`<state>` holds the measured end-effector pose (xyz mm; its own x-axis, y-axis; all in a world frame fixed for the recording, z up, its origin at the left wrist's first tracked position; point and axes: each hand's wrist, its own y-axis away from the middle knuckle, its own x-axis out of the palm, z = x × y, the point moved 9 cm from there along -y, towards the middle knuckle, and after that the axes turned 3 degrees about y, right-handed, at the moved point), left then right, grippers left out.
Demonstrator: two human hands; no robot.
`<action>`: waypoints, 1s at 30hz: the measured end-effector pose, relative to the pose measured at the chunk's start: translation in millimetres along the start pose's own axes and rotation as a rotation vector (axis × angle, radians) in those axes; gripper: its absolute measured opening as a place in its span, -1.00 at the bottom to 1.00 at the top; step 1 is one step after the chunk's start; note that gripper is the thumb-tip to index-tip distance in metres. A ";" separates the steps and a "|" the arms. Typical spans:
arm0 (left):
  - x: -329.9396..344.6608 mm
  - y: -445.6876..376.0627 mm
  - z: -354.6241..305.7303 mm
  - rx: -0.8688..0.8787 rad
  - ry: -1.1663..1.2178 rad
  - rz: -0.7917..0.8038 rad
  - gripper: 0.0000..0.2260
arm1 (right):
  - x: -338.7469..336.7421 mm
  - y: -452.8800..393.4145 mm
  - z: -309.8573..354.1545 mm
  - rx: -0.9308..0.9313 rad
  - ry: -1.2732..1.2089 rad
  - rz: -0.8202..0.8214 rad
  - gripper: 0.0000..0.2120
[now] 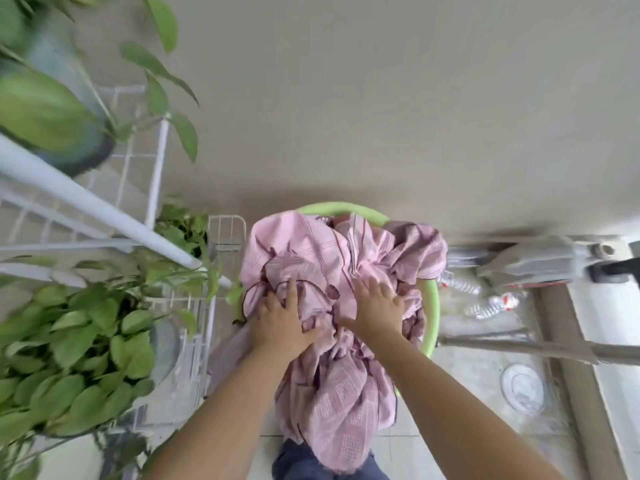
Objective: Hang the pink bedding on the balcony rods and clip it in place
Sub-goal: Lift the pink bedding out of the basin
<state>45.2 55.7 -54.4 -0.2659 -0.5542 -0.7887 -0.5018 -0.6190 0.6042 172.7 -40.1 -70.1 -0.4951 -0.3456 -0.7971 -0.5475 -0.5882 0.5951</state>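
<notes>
From the head camera, looking straight down, the pink bedding (332, 271) lies heaped in a round green basin (431, 306) with a smooth, thick plastic rim. The cloth is thin and woven, pale pink with a fine checked pattern of lighter lines, edged in places with dark piping, and crumpled into deep folds; one long bunch spills over the near rim of the basin and hangs down toward the person's blue trousers (304, 462). The left hand (282, 323) presses into the heap near the basin's left side, fingers curled into the folds and gripping a gather of cloth. The right hand (377, 306) lies on the heap toward the basin's right side, fingers spread and sunk among the folds; whether it has closed on the cloth I cannot tell. Left of the basin stands a white wire rack (221, 237) with thin metal bars and glossy green leafy plants (76, 358). Right of the basin lie clear plastic bottles (488, 303), blurred.
</notes>
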 end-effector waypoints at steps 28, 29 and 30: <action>-83.0 82.0 20.9 -0.040 0.647 -0.218 -0.68 | -43.9 33.0 -11.6 0.123 -0.083 -0.034 -0.70; -82.4 79.3 18.7 -0.042 0.597 -0.213 -0.69 | -44.0 29.4 -9.3 0.125 -0.099 -0.056 -0.73; -82.6 77.0 14.7 -0.034 0.525 -0.205 -0.70 | -48.2 28.9 -7.5 0.114 -0.124 -0.091 -0.75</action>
<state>16.3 62.0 55.6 0.2838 -0.6181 -0.7330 -0.4709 -0.7558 0.4550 185.8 -45.9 -15.3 -0.5157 -0.1974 -0.8337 -0.6632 -0.5241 0.5343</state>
